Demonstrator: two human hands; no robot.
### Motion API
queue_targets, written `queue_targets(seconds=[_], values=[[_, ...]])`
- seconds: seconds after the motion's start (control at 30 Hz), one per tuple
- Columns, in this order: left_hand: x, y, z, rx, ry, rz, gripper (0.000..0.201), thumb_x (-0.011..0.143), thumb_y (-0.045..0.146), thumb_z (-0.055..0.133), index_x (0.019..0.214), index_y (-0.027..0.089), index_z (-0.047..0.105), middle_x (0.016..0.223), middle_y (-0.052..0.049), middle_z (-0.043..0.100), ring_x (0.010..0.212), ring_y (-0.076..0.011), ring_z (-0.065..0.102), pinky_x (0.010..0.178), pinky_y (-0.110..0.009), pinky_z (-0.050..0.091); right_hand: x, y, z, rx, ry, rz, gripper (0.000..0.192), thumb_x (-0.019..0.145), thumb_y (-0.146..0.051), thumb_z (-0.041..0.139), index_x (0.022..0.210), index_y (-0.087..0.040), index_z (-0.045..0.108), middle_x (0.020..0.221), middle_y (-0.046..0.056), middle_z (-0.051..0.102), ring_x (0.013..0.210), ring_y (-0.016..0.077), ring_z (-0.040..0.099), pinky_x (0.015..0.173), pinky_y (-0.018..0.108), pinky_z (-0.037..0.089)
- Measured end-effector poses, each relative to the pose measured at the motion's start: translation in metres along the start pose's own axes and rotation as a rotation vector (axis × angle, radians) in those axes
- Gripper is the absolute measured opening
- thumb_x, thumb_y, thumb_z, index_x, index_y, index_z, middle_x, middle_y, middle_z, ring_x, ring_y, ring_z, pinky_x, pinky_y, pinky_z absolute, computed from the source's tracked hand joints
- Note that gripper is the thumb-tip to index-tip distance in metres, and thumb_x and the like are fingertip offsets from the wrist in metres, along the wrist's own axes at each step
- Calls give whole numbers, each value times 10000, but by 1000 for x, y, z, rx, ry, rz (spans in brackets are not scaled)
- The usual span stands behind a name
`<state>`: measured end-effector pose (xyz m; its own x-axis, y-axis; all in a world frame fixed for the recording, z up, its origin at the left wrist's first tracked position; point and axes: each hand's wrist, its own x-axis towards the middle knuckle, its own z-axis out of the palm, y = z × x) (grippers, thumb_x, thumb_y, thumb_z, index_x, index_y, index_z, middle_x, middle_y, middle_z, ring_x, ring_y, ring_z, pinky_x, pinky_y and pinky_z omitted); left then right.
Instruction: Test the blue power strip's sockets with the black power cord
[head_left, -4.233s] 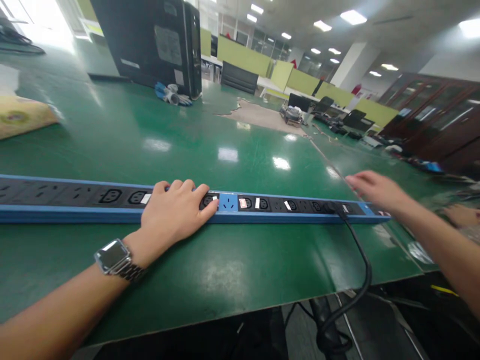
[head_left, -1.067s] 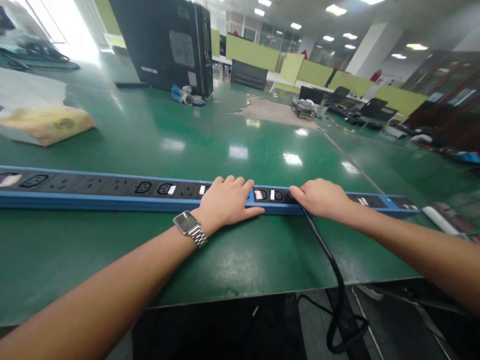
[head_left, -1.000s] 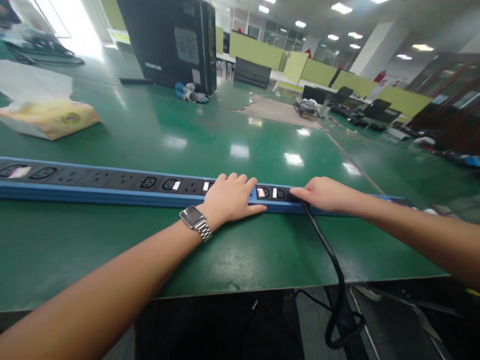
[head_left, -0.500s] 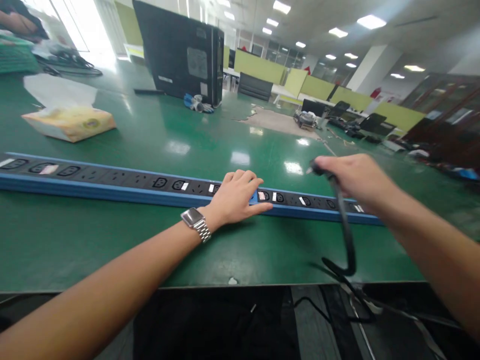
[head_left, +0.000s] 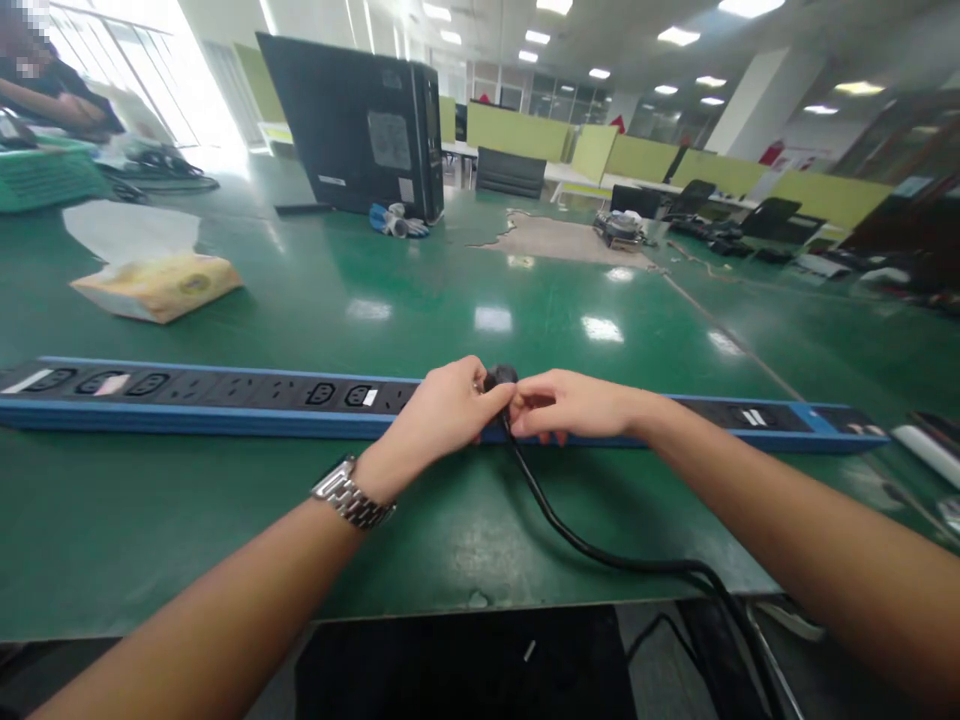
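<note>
Both hands pinch the black plug [head_left: 501,378] over the middle of the blue power strip [head_left: 225,400].

The left hand [head_left: 442,410] and right hand [head_left: 570,405] meet fingertip to fingertip, grasping the plug together. Its cable [head_left: 600,550] trails toward five o'clock, off the green table [head_left: 450,290] edge. I'd worry the hanging cable drags the plug askew, or it misses its socket. Tissue pack [head_left: 157,287] sits at ten o'clock.

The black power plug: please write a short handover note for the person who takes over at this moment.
Left hand: fingers on the black power plug.
Right hand: pinches the same plug from the other side.
The plug sits at the middle of the long blue power strip on the green table; its black cable runs off the near edge.
Done: plug brought to the strip.
Left: whether it is seated cannot be told.
</note>
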<state>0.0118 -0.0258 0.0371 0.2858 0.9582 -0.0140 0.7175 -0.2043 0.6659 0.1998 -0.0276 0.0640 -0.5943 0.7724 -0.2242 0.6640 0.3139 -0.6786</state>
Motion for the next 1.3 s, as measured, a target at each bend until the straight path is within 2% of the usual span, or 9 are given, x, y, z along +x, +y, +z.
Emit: queue_targets(seconds=[0.1,0.17,0.4,0.83,1.0,1.1,1.23,1.27,1.3], values=[[-5,0,-1,139,92,85,350,800,332,544,1104,161,571,697,-28,676,586,-163,605,535,-263,417,-3,29,1,-298,334,93,416,855,-502,528,1041,-156,665,998,83,678,900,177,595,787,286,442],[-9,4,-4,229,93,147,313,818,330,510,1083,188,601,740,-32,689,646,-174,622,578,-270,429,-3,47,7,-511,483,193,489,877,-568,472,1089,-169,659,1095,114,660,1011,222,572,858,332,418],[9,30,0,606,30,216,294,847,340,419,873,216,684,790,-71,708,719,-227,649,618,-306,455,-4,62,22,-614,423,315,570,941,-604,276,974,-213,690,1040,77,693,990,202,602,762,272,399],[25,31,9,552,-37,197,240,781,290,480,825,199,698,821,-91,720,779,-234,666,651,-309,486,-5,54,23,-587,469,395,530,926,-592,314,932,-238,708,977,51,720,902,191,629,673,255,381],[27,26,24,473,42,219,198,788,267,493,823,196,673,804,-100,708,767,-251,672,657,-341,494,-8,49,32,-700,611,591,570,925,-566,283,927,-210,727,937,113,722,880,239,644,725,316,397],[15,41,-6,201,142,206,188,769,266,529,882,179,651,731,-40,686,704,-190,657,639,-294,477,-10,48,34,-689,576,585,600,922,-587,254,927,-232,738,927,106,724,884,252,647,750,342,394],[-18,46,-77,-123,473,236,396,836,368,458,1154,150,552,701,27,618,586,-96,590,612,-262,410,-11,51,33,-650,574,557,607,912,-609,256,941,-247,742,939,91,727,895,241,646,754,334,382],[-25,38,-90,-85,496,177,404,811,366,505,1140,136,557,666,33,602,552,-76,555,605,-257,399,-11,51,33,-649,590,558,610,915,-601,251,944,-242,743,941,94,728,896,240,646,751,334,379],[-30,26,-98,-7,397,76,389,784,369,547,1088,129,577,590,43,577,496,-63,508,578,-250,386,-11,51,33,-647,600,558,608,917,-591,248,945,-239,743,943,95,729,896,241,647,746,335,376]])
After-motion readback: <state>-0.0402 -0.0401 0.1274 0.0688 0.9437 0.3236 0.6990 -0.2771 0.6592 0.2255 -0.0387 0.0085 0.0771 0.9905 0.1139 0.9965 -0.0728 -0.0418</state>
